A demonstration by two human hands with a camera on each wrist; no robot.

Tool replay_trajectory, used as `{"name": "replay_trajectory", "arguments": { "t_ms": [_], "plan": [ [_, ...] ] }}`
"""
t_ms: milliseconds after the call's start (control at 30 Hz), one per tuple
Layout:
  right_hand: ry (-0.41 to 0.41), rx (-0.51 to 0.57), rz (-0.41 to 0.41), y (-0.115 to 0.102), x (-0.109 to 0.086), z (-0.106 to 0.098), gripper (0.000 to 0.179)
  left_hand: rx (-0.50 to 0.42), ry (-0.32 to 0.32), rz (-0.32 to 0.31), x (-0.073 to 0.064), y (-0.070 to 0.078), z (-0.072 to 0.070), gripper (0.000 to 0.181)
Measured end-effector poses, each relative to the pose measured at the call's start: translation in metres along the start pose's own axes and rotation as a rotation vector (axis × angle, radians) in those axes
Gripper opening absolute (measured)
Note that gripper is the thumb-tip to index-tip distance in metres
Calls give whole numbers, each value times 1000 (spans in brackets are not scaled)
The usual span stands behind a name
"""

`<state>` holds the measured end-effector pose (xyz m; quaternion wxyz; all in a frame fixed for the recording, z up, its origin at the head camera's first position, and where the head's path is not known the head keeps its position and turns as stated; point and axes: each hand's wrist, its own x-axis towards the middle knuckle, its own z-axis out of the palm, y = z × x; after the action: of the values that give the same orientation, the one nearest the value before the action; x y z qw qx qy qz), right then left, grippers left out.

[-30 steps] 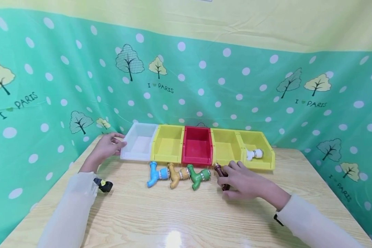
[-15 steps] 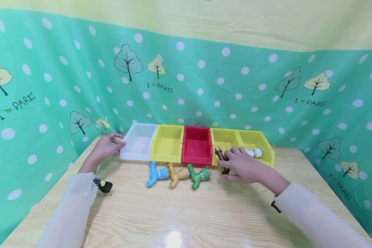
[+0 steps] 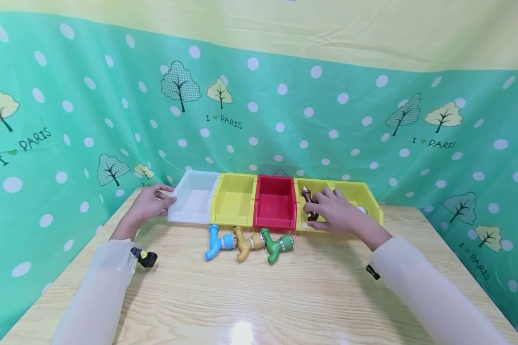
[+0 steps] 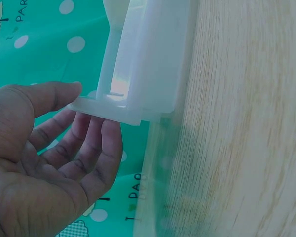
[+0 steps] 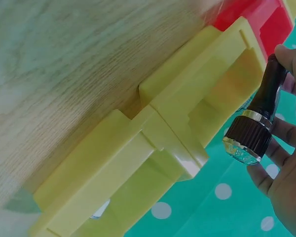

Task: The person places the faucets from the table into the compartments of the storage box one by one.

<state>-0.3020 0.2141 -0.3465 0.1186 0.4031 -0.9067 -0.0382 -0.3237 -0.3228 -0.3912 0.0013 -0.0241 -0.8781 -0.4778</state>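
My right hand (image 3: 334, 211) grips a dark brown tap (image 5: 264, 111) by its body, above the yellow bin (image 3: 300, 203) just right of the red one. The tap's ribbed collar and shiny metal end face the wrist camera, while part of its body is hidden by the fingers. At the far left of the row, my left hand (image 3: 148, 207) pinches the side rim of the white bin (image 4: 133, 111), thumb on the rim and curled fingers against its outer side. In front of the bins lie a blue tap (image 3: 214, 243), a tan tap (image 3: 243, 244) and a green tap (image 3: 275, 246).
A red bin (image 3: 275, 220) sits mid-row, with another yellow bin (image 3: 234, 218) to its left. The rightmost yellow bin (image 3: 373, 211) holds a white tap (image 5: 101, 209), mostly hidden. A dotted green curtain (image 3: 280, 105) hangs close behind the wooden table (image 3: 207, 297).
The right hand has lifted the brown tap from the table and carried it back over the yellow bin beside the red one. The left hand has stayed at the white bin.
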Motion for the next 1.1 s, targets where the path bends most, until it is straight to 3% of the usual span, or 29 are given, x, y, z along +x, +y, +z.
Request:
{"name": "replay_trajectory", "arguments": {
  "t_ms": [600,1100],
  "plan": [
    [-105,67,146,19,26,12,27,1,2,-8,-1,1,0,50],
    [-236,73,178,23,39,23,28,1,3,-11,-1,2,1,50]
  ]
}}
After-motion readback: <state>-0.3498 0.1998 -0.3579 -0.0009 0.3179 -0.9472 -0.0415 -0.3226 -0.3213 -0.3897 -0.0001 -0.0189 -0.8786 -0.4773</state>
